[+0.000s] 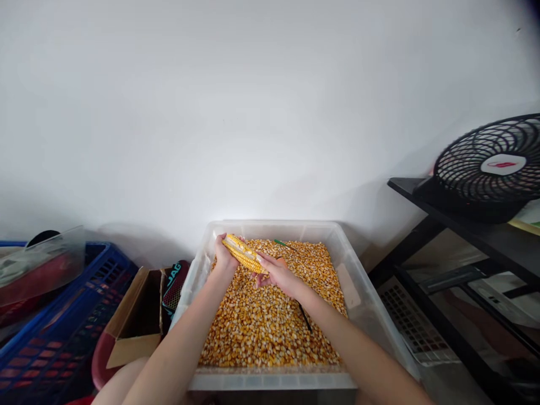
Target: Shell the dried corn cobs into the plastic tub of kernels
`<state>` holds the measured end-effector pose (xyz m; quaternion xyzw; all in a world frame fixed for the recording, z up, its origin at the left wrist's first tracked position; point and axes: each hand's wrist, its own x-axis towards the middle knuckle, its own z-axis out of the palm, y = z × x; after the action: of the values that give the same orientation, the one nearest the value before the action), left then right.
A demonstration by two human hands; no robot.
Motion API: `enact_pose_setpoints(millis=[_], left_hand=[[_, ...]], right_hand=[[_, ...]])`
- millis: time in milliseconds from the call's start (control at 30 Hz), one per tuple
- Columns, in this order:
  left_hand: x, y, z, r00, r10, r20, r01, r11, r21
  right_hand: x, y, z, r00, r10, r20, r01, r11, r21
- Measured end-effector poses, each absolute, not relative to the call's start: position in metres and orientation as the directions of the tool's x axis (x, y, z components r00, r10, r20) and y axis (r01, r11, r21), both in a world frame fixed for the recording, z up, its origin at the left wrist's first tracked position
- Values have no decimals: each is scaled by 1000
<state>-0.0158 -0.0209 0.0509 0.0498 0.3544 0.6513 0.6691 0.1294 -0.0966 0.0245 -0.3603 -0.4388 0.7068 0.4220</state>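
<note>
A yellow corn cob (244, 254) is held over a clear plastic bin (358, 281) filled with loose corn kernels (270, 320). My left hand (224, 256) grips the cob's far end, and part of the cob looks stripped pale. My right hand (276, 273) holds the cob's near end with the thumb pressed on the kernels. A green-handled tool (283, 244) lies on the kernels behind the hands, and a thin dark rod (304, 316) lies under my right forearm.
A blue plastic crate (59, 332) and an open cardboard box (135, 320) stand left of the bin. A black shelf frame (464, 225) at the right carries a black fan (493, 166). A white wall rises behind everything.
</note>
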Motion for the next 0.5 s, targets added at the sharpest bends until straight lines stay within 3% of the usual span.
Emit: enact_pose_setpoints(millis=[100, 200, 267, 333, 433, 500], left_hand=[[-18, -16, 52, -54, 932, -359, -802, 174, 572], [-19, -14, 55, 100, 922, -374, -676, 339, 655], [-16, -18, 58, 231, 875, -426, -474, 484, 736], [-7, -28, 59, 349, 831, -432, -207, 518, 830], [11, -46, 57, 517, 811, -274, 126, 244, 961], [22, -55, 52, 497, 844, -202, 286, 60, 956]], right_hand=[[134, -90, 28, -251, 959, -130, -378, -221, -899], [145, -77, 28, -33, 990, -139, -490, -137, -861], [156, -69, 27, 128, 980, -152, -547, -58, -835], [167, -61, 25, 230, 961, -153, -560, 2, -829], [177, -55, 21, 274, 957, -96, -505, 58, -861], [177, -55, 20, 252, 967, -46, -475, 82, -876]])
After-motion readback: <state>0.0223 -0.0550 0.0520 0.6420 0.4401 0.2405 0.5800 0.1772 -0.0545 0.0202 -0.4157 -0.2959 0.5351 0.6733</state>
